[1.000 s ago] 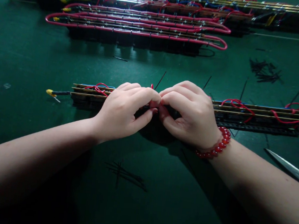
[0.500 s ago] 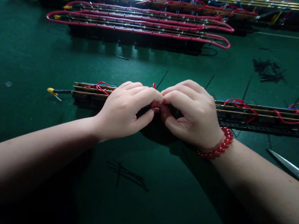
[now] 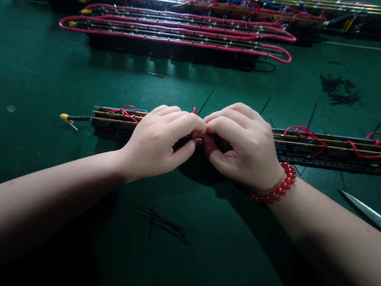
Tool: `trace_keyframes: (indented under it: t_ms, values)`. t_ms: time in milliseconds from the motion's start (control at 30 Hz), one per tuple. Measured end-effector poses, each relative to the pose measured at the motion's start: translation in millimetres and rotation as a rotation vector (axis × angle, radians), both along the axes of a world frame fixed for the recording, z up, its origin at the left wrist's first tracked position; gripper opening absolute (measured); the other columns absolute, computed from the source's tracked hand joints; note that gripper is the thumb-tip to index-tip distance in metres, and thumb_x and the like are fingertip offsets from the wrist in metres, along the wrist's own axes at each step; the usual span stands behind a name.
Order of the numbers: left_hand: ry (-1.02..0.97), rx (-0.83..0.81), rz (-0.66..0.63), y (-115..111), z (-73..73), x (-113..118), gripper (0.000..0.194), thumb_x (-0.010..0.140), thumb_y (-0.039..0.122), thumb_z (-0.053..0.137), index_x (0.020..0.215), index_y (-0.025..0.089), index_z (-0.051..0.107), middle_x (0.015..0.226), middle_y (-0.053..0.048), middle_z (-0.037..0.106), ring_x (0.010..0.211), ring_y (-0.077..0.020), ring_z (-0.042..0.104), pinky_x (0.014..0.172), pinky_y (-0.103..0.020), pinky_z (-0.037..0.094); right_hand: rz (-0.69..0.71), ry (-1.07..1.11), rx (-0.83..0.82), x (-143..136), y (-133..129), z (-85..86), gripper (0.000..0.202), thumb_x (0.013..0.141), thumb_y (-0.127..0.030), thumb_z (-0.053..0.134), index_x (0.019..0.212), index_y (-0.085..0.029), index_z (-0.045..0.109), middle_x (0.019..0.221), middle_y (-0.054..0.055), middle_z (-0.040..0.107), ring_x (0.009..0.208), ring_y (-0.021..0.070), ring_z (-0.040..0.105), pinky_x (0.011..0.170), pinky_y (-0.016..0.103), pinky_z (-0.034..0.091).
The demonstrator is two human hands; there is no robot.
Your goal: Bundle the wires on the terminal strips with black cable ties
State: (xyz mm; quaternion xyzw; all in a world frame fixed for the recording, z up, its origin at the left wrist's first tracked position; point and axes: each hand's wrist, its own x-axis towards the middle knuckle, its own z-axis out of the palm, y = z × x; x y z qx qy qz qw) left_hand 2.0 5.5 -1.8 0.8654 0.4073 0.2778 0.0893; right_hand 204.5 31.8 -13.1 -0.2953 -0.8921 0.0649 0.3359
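Left hand (image 3: pixel 162 138) and right hand (image 3: pixel 246 141) touch over one wired strip (image 3: pixel 297 149), four black ties (image 3: pixel 205 102) poking up; their grip I can't tell.

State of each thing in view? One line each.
Left hand: fingers curled, anything held is hidden
Right hand: same, fingertips beside the left's
Front circuit-board assembly: partly covered by both hands
Yellow-tipped lead: sticking out left, end free
Thick red cable: tied down, looped at both ends
Near black strips: loose, crossed
Far black strips: loose, piled
Pointed metal blade: lying down, rest out of frame
Red bead bracelet: worn
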Motion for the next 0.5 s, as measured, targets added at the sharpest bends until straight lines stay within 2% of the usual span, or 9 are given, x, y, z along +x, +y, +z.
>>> trace_keyframes:
  t_ms: [267, 500]
  values:
    - [-0.031, 0.013, -0.028, 1.3, -1.6, -0.8, 0.014, 0.088, 0.018, 0.054, 0.094, 0.020, 0.067, 0.082, -0.002, 0.069, 0.079, -0.0186, 0.060, 0.075, -0.035, 0.045, 0.002, -0.007, 0.015, -0.1, 0.1, 1.2, 0.009, 0.083, -0.016, 0.056, 0.083, -0.023, 0.063, 0.089, 0.005, 0.073, 0.082, 0.0227, 0.062, 0.073, 0.040, 0.051]
    - [-0.031, 0.007, -0.003, 0.5, -1.8, -0.3, 0.015, 0.090, 0.019, 0.053, 0.094, 0.021, 0.068, 0.081, -0.002, 0.069, 0.079, -0.0178, 0.061, 0.077, -0.033, 0.046, 0.013, 0.006, -0.010, 0.4, -0.1, 1.0, 0.014, 0.079, -0.017, 0.057, 0.088, -0.024, 0.064, 0.090, 0.005, 0.073, 0.083, 0.0236, 0.062, 0.075, 0.042, 0.051]
